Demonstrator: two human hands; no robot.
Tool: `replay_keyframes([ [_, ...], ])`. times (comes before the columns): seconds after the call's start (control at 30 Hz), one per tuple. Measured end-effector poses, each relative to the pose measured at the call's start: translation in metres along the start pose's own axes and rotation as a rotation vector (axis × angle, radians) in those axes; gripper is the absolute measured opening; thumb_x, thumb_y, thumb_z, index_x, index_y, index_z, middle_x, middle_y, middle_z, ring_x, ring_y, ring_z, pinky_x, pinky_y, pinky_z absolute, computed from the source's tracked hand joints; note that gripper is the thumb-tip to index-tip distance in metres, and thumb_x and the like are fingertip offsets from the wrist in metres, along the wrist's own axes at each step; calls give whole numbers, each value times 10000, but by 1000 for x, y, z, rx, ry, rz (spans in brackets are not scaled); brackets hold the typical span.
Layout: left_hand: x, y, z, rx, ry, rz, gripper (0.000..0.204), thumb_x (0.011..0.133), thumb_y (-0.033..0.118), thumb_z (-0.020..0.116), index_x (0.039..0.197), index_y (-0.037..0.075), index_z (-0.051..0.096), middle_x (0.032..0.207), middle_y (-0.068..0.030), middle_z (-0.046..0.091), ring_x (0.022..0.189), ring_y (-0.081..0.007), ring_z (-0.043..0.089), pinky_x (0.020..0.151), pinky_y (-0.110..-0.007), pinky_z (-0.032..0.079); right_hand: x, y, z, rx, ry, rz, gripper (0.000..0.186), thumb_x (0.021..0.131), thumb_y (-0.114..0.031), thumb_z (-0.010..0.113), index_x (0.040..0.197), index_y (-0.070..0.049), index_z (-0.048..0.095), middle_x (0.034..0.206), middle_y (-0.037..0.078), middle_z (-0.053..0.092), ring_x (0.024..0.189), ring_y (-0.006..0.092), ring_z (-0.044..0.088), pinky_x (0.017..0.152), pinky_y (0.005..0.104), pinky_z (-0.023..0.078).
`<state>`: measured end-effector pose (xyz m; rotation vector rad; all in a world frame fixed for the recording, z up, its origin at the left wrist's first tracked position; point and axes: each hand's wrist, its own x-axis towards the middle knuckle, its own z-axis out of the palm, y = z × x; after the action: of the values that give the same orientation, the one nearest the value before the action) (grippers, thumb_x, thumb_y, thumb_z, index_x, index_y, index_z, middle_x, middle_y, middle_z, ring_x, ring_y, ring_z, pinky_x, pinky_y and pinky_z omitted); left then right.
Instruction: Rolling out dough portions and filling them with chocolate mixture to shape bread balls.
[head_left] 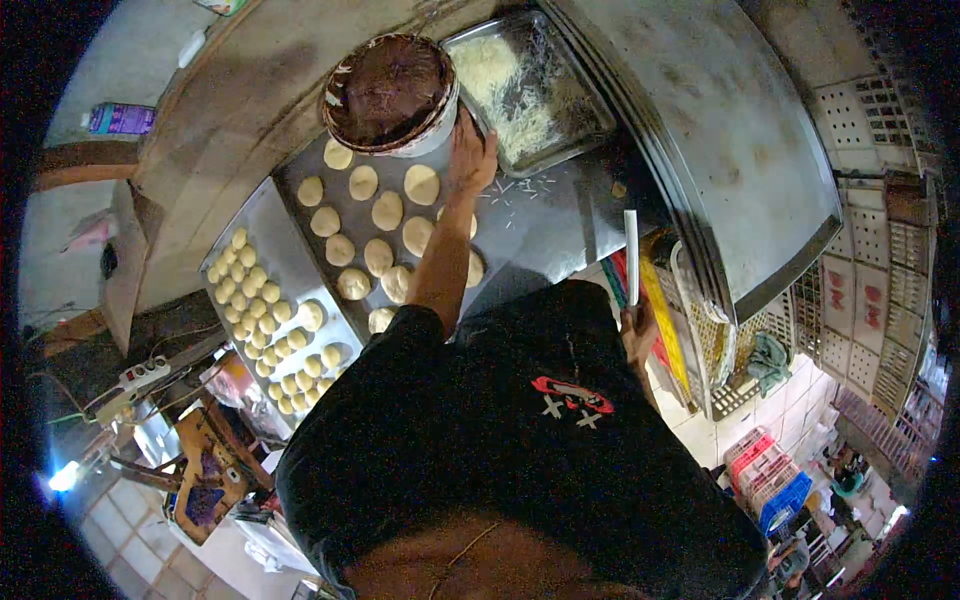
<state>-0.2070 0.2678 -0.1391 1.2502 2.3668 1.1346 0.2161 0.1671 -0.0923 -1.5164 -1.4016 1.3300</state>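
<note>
My left hand (472, 158) reaches forward against the side of a white bucket of dark brown chocolate-like spread (392, 88), with thumb and fingers apart. Just right of that hand lies a metal tray (565, 150) of pale grated cheese-like shreds. Down at my right side, my right hand (638, 338) is closed round a long, narrow, pale flat-bladed tool (631, 255) that points up; its handle end is hidden in the grip. Flattened rounds of dough (387, 211) lie on the dark baking sheet (520, 245) beneath my left forearm.
Another sheet (285, 220) at the left bears many small dough balls (262, 307). Stacked metal trays (740, 130) stand on the right, above a plastic crate (725, 385). Stray shreds lie below the cheese tray. A power strip (145, 372) is at far left.
</note>
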Motion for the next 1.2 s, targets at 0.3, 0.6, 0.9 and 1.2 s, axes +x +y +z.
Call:
replay_keyframes([
  [0.3, -115, 35, 20, -220, 162, -79, 552, 970, 296, 399, 1385, -64, 348, 1456, -254, 339, 1377, -371, 285, 1134, -442, 205, 18, 8, 11, -51, 9, -25, 365, 866, -96, 568, 1210, 25, 547, 893, 40, 594, 784, 149, 541, 725, 276, 441],
  [0.6, -136, 59, 62, -335, 38, -106, 643, 980, 380, 359, 1398, -105, 295, 1498, -257, 249, 1413, -375, 186, 1162, -466, 94, 29, -5, 9, -245, -64, -79, 372, 798, -221, 644, 1079, 20, 603, 864, 130, 646, 784, 226, 610, 758, 344, 485],
  [0.9, -138, 60, 53, -563, -147, -193, 641, 970, 376, 442, 1446, -24, 286, 1526, -255, 188, 1432, -375, 142, 1154, -436, 129, 46, -5, 32, -164, -151, -106, 335, 817, -50, 610, 1140, 34, 586, 1031, 161, 645, 964, 228, 612, 876, 344, 474],
  [1.2, -135, 46, -52, -282, 109, -89, 395, 804, 19, 625, 1196, 58, 596, 1360, -225, 467, 1262, -392, 454, 1034, -462, 379, 79, -37, 106, -520, -720, -337, 420, 731, -68, 679, 1129, 19, 580, 947, 199, 563, 927, 369, 567, 797, 426, 464],
])
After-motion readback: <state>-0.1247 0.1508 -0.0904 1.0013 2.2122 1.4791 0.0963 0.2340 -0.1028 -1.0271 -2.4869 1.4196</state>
